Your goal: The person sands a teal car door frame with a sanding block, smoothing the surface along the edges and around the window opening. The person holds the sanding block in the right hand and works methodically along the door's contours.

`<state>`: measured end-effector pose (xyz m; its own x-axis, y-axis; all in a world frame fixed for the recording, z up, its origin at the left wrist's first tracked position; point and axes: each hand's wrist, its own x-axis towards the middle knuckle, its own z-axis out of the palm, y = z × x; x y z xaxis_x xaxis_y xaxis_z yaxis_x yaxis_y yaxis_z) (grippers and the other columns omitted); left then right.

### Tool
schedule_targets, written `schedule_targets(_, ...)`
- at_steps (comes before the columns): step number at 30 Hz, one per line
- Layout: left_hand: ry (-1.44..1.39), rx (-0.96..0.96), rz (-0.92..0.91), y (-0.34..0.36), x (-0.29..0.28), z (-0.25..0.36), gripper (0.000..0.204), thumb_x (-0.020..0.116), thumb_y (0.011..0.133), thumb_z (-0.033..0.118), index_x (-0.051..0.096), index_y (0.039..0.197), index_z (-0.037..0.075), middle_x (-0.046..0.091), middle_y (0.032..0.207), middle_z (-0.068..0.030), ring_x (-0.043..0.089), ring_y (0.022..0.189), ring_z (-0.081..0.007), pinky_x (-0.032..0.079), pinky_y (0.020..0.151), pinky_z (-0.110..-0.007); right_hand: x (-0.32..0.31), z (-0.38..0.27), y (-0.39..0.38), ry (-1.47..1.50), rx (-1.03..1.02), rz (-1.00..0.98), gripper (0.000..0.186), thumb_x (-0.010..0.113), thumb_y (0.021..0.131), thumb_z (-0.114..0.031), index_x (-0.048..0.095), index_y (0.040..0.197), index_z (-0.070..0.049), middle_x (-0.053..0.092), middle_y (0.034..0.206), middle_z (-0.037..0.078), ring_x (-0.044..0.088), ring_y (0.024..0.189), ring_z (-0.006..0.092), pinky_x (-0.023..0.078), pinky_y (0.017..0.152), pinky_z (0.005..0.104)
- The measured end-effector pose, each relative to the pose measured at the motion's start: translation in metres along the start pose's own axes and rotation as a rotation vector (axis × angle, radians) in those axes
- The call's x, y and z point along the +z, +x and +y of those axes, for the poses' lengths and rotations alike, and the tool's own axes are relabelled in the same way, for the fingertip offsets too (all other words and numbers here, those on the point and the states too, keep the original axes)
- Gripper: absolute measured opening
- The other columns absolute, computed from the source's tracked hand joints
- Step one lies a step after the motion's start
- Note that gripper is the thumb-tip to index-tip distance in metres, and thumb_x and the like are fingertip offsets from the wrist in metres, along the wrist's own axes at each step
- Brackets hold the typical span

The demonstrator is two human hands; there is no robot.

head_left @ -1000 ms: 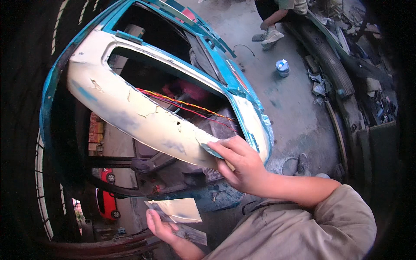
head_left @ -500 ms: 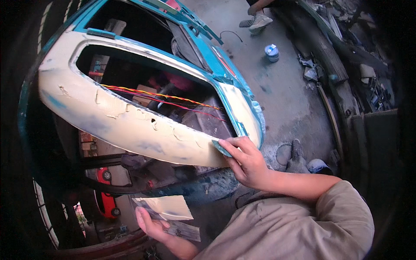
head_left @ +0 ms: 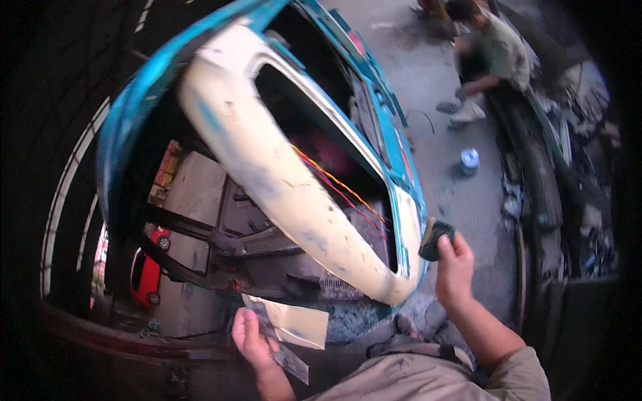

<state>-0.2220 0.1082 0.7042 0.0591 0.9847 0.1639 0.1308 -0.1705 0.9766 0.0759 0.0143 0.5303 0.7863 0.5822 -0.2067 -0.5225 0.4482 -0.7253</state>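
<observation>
In my left hand (head_left: 254,339) is a flat putty board (head_left: 302,322) smeared with cream filler, gripped at its edge and held low near the vehicle. A scuffed grey strip of it sticks out below my fingers. My right hand (head_left: 456,273) pinches a dark putty spreader (head_left: 438,243) with cream filler along one edge. It is held up just right of the vehicle's frame, apart from it. The teal vehicle body (head_left: 137,110) has a window frame (head_left: 267,175) coated in cream filler, with ridges, small pits and bluish-grey patches.
Yellow and red wires (head_left: 334,184) cross the window opening. A blue-and-white can (head_left: 470,159) stands on the concrete floor beyond. Another person (head_left: 505,57) sits at the upper right, beside a long dark beam (head_left: 528,140) and scrap. A red car (head_left: 148,271) shows at the left.
The right hand has lifted the spreader off the filler-coated frame and moved away to the right. My view has turned, bringing the seated person into sight. The left hand still holds the board.
</observation>
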Motion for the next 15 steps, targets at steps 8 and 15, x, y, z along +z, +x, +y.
schedule_targets(8,-0.099,-0.031,0.093,-0.014,0.0,-0.015,0.024,0.057,0.105,0.025,0.057,0.09,0.007,0.06,0.07,0.0008,0.042,0.04,-0.0041,0.027,0.035,-0.019,0.15,-0.119,0.075,-0.331,-0.966,-0.556,0.036,0.06,0.093,0.006,0.065,0.126,-0.004,0.069,0.12,0.013,0.065,0.112,0.0238,0.051,0.1,0.0358)
schedule_targets(15,-0.062,-0.13,0.317,-0.032,0.011,-0.014,0.023,0.057,0.105,0.026,0.056,0.09,0.009,0.058,0.074,0.0021,0.042,0.043,-0.002,0.027,0.033,-0.019,0.262,-0.179,0.106,-0.498,-1.703,-0.715,0.031,0.062,0.095,0.003,0.073,0.121,-0.011,0.071,0.117,0.014,0.07,0.109,0.0275,0.058,0.091,0.0372)
